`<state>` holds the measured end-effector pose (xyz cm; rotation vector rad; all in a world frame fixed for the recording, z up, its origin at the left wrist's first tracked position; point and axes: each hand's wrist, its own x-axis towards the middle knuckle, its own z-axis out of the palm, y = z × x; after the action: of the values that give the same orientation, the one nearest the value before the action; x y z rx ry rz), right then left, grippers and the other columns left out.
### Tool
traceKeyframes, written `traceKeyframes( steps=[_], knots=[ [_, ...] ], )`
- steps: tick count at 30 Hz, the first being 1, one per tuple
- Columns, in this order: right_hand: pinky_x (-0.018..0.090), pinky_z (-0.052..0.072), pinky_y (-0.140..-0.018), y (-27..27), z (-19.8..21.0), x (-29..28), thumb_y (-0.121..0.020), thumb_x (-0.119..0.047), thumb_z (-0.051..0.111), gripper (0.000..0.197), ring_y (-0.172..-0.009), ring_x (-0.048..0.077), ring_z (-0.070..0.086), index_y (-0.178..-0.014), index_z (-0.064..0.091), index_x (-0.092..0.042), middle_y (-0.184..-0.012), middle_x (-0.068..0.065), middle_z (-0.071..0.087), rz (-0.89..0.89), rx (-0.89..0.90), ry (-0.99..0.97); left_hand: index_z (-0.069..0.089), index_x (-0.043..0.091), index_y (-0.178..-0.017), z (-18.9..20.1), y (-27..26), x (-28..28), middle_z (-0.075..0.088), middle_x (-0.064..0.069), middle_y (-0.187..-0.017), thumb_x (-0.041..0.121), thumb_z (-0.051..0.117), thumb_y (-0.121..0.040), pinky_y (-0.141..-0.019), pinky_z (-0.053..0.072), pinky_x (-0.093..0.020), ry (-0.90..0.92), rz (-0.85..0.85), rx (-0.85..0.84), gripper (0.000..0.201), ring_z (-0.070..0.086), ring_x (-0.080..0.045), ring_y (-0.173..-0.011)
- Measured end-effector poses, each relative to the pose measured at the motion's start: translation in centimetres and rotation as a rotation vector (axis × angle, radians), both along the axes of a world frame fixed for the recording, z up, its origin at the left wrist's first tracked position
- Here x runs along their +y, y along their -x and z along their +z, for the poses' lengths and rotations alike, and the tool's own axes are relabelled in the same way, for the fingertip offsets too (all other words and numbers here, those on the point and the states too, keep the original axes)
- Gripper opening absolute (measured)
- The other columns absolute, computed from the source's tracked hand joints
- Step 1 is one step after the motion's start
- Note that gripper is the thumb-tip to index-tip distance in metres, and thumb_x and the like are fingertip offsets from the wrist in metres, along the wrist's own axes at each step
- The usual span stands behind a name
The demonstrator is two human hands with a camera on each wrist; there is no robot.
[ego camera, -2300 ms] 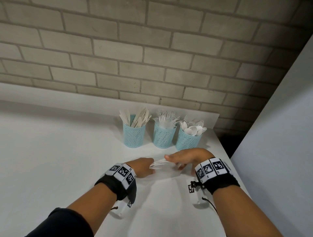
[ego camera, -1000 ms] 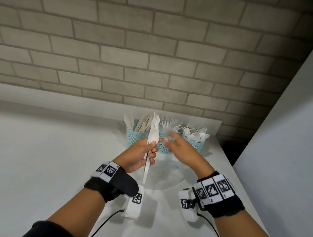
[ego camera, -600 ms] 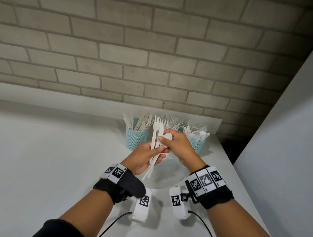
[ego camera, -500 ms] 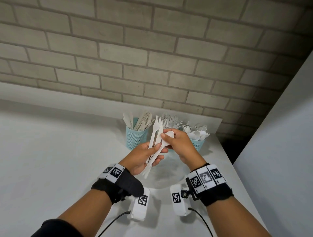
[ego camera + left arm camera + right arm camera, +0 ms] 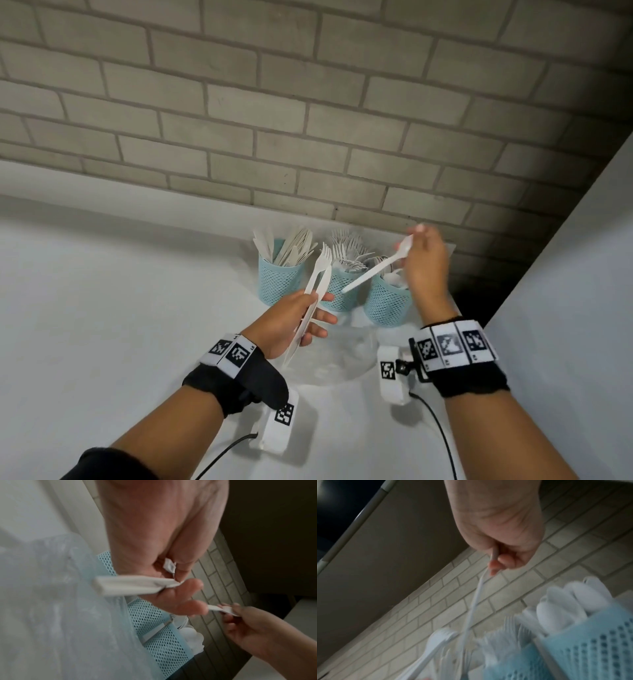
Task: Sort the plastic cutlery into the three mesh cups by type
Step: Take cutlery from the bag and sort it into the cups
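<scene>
Your left hand (image 5: 291,322): thumb and fingers clamped on fork (image 5: 317,277) and knife (image 5: 323,281), held upright before cups. Your right hand (image 5: 424,263): fingers pinching spoon (image 5: 376,269) by bowl end, above right cup (image 5: 387,305). Middle cup (image 5: 342,298) holds forks, left cup (image 5: 279,282) knives, against brick wall (image 5: 308,102).

We wear a black wrist wrap (image 5: 236,383) under a white marker band (image 5: 228,353) on the left, the same on the right (image 5: 457,346), white cabled camera boxes (image 5: 392,375) and a dark sleeve (image 5: 102,464).
</scene>
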<state>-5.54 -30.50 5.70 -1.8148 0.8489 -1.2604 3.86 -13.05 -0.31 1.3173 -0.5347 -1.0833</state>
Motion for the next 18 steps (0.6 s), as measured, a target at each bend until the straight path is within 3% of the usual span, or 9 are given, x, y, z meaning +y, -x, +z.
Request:
traceKeyframes(
  steps=[2, 5, 8, 10, 13, 16, 18],
  knots=[
    [0.005, 0.035, -0.050, 1.3, 1.5, -0.7, -0.102, -0.025, 0.031, 0.029, -0.059, 0.000, 0.046, -0.092, 0.055, -0.011, -0.078, 0.003, 0.056, -0.171, -0.042, 0.202, 0.057, 0.014, -0.115, -0.2, -0.2, -0.2, 0.064, -0.005, -0.078, 0.019, 0.029, -0.101, -0.040, 0.030, -0.014, 0.000, -0.001, 0.017, 0.031, 0.047, -0.010, -0.054],
    [0.011, 0.032, -0.048, 2.1, 1.8, -1.8, -0.102, -0.030, 0.031, 0.034, -0.057, -0.001, 0.043, -0.102, 0.057, -0.009, -0.075, 0.000, 0.053, -0.245, 0.047, 0.358, 0.056, 0.012, -0.120, -0.6, -0.2, -0.8, 0.055, -0.001, -0.073, 0.017, 0.034, -0.101, -0.040, 0.025, -0.012, 0.048, -0.021, 0.051, 0.030, 0.035, -0.006, -0.052],
    [0.024, 0.032, -0.059, 1.4, 0.4, -3.0, -0.102, -0.031, 0.030, 0.036, -0.071, 0.019, 0.052, -0.103, 0.058, -0.008, -0.084, 0.008, 0.057, -0.249, 0.350, 0.383, 0.055, 0.014, -0.123, -0.9, -0.1, -1.1, 0.045, 0.004, -0.066, 0.023, 0.038, -0.101, -0.042, 0.022, -0.012, 0.085, -0.056, 0.061, 0.029, 0.031, -0.003, -0.049],
    [0.032, 0.034, -0.077, 0.8, -0.9, -3.9, -0.102, -0.031, 0.028, 0.038, -0.101, 0.031, 0.050, -0.109, 0.059, -0.011, -0.107, 0.014, 0.059, -0.217, 0.677, 0.397, 0.055, 0.015, -0.122, -1.0, -0.1, -1.2, 0.039, 0.007, -0.061, 0.029, 0.037, -0.100, -0.041, 0.020, -0.012, 0.095, -0.067, 0.063, 0.031, 0.029, -0.001, -0.046],
    [0.046, 0.023, -0.104, 0.3, -2.2, -4.1, -0.100, -0.033, 0.027, 0.037, -0.132, 0.035, 0.021, -0.124, 0.055, -0.029, -0.147, 0.015, 0.029, -0.067, 1.072, 0.237, 0.059, 0.018, -0.115, -0.7, 0.0, -1.2, 0.034, 0.007, -0.057, 0.045, 0.029, -0.098, -0.040, 0.018, -0.012, 0.090, -0.064, 0.103, 0.044, 0.025, -0.001, -0.044],
    [0.051, 0.014, -0.111, -0.2, -1.8, -3.5, -0.100, -0.035, 0.025, 0.040, -0.140, 0.036, 0.005, -0.138, 0.040, -0.033, -0.156, 0.012, 0.010, -0.046, 1.087, 0.157, 0.059, 0.016, -0.114, -0.5, -0.1, -1.1, 0.034, 0.005, -0.059, 0.047, 0.024, -0.099, -0.042, 0.018, -0.013, 0.098, -0.069, 0.144, 0.049, 0.025, -0.003, -0.046],
    [0.046, 0.017, -0.109, -0.4, -1.0, -2.5, -0.100, -0.034, 0.031, 0.040, -0.138, 0.034, 0.013, -0.138, 0.043, -0.027, -0.155, 0.011, 0.019, -0.137, 0.883, 0.284, 0.059, 0.016, -0.112, -0.5, -0.1, -1.1, 0.036, 0.004, -0.061, 0.040, 0.025, -0.101, -0.042, 0.019, -0.013, 0.096, -0.069, 0.128, 0.043, 0.027, -0.003, -0.047]
  ],
)
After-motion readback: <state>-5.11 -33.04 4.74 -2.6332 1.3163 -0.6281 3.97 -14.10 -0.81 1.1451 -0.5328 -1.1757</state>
